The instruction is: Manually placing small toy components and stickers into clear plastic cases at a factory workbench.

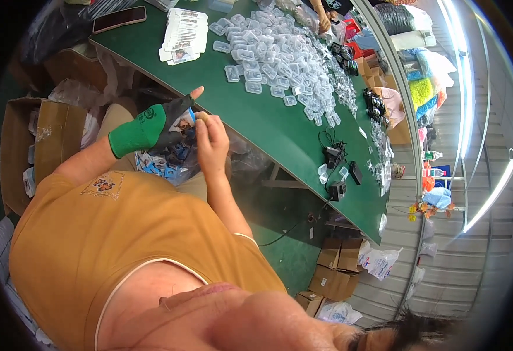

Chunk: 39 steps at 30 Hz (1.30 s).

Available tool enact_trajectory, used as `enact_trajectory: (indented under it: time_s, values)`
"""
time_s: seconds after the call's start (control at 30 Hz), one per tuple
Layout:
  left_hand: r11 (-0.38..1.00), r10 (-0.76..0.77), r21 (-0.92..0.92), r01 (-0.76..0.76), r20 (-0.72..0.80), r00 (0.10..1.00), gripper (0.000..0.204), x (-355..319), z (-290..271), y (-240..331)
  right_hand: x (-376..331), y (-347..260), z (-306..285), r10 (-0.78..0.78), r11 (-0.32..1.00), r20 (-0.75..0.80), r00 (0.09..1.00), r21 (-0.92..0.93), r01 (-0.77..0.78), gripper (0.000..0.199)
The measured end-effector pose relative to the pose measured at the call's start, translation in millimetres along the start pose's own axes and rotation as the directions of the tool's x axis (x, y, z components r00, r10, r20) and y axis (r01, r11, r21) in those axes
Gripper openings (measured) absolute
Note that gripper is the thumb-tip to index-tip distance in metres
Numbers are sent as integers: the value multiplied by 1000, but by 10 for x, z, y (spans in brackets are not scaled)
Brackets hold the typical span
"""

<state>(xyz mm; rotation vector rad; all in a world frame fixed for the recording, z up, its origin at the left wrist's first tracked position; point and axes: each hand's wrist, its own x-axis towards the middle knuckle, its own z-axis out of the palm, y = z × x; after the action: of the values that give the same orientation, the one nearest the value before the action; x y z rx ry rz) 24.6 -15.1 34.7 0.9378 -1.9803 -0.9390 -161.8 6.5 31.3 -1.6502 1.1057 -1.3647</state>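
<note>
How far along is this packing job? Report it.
Done: small blue packed items lie heaped in the lap. In hand: the gloved left hand and bare right hand work one small piece together. Left: a big pile of clear plastic cases and printed cards on the green table.

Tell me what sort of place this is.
Probably a small packing or assembly workshop. A long green worktable carries a big heap of small clear plastic cases and a stack of printed cards. Cardboard boxes sit on the floor, and the person's hands work over a lapful of small packets.
</note>
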Motion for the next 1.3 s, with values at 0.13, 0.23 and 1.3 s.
enact_trajectory:
  time_s: [0.13,0.23,1.3]
  values:
    - [999,-18,-34,18,-17,1000,95,0,30,-65,-84,-14,118,-254,918,-8,967,-316,238,19]
    - [995,-87,-50,87,-2,996,98,-15,38,-76,-51,-22,26,-292,833,169,941,-440,337,28]
    - [657,588,641,-397,-106,802,45,-48,-186,-494,-44,428,117,469,728,109,876,514,-454,29]
